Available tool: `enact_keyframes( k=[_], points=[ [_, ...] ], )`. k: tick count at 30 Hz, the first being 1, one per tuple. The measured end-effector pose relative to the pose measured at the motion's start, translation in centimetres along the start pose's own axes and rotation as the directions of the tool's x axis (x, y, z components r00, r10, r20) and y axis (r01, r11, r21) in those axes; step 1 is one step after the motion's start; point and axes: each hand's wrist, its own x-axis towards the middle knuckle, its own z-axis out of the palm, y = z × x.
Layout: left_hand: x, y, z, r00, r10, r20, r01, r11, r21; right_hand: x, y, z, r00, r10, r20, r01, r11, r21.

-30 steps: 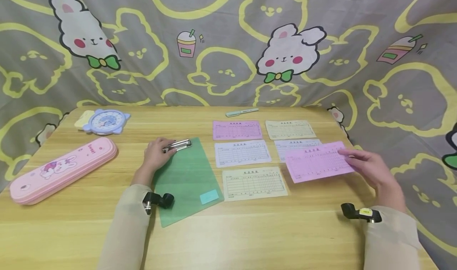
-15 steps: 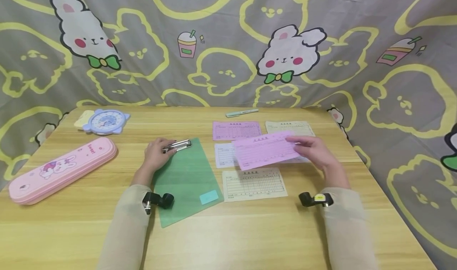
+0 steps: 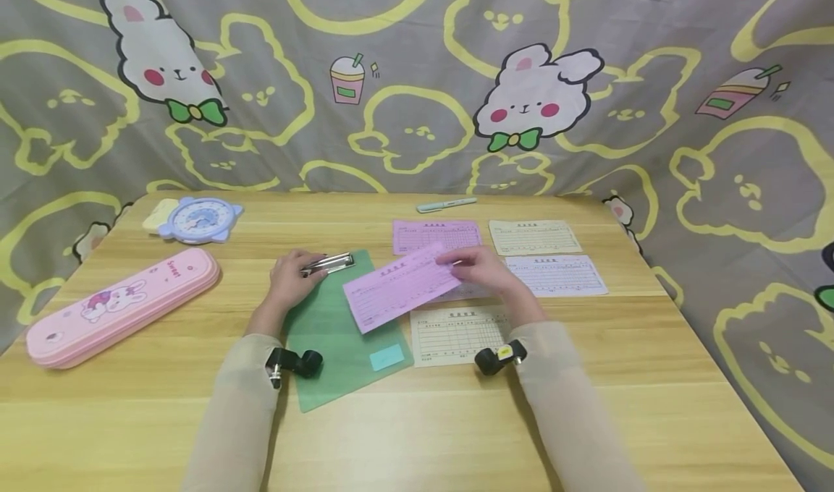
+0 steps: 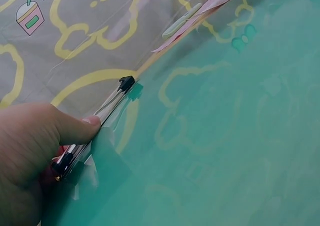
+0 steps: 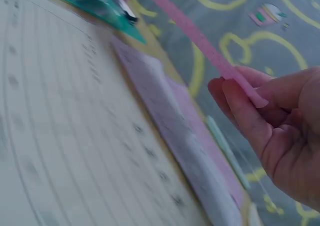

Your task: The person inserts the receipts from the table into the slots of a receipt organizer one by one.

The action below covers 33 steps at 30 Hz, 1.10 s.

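Above the right part of the green clipboard (image 3: 326, 362), a pink slip (image 3: 397, 289) hung at a slant, its far end pinched between the thumb and fingers of the right hand (image 3: 482, 269). From the head view, it overlapped both the board and a pale bluish slip (image 3: 465, 291); whether its near edge touched the board could not be told. The left hand (image 3: 289, 282) gripped the metal clip (image 3: 330, 263) at the board's far edge, its thumb lying on the clip. Both hands were thus narrow, each closed about its thing. A turquoise label (image 3: 387, 358) sat near the board's right corner.

Just beside the board, a cream slip (image 3: 449, 336) lay flat on the wooden bench (image 3: 417, 434), partly behind the right forearm. Farther back lay another pink slip (image 3: 436, 231) and a pale green pen (image 3: 447, 205). A pink pencil case (image 3: 124, 307) rested well to the left.
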Motion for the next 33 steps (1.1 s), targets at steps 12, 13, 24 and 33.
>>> enact_keyframes(
  k=[12,13,24,33],
  points=[
    [-0.1,0.0,0.1,0.998,-0.035,0.047,0.034,0.999,0.013,3.0,-1.0,5.2,0.999,0.014,0.049,-0.013,1.0,-0.029],
    [-0.1,0.0,0.1,0.998,-0.039,0.052,0.038,0.999,0.017,3.2,-1.0,5.6,0.998,0.018,0.053,-0.016,0.999,-0.034],
    [0.0,0.3,-0.2,0.997,-0.043,0.063,0.04,0.999,0.037,4.8,-2.2,9.2,0.994,0.093,0.05,-0.092,0.995,-0.034],
    [0.0,0.6,-0.1,1.0,-0.012,0.019,0.01,0.994,0.107,5.2,-2.3,10.9,0.983,0.183,-0.01,-0.181,0.98,0.085]
  ],
)
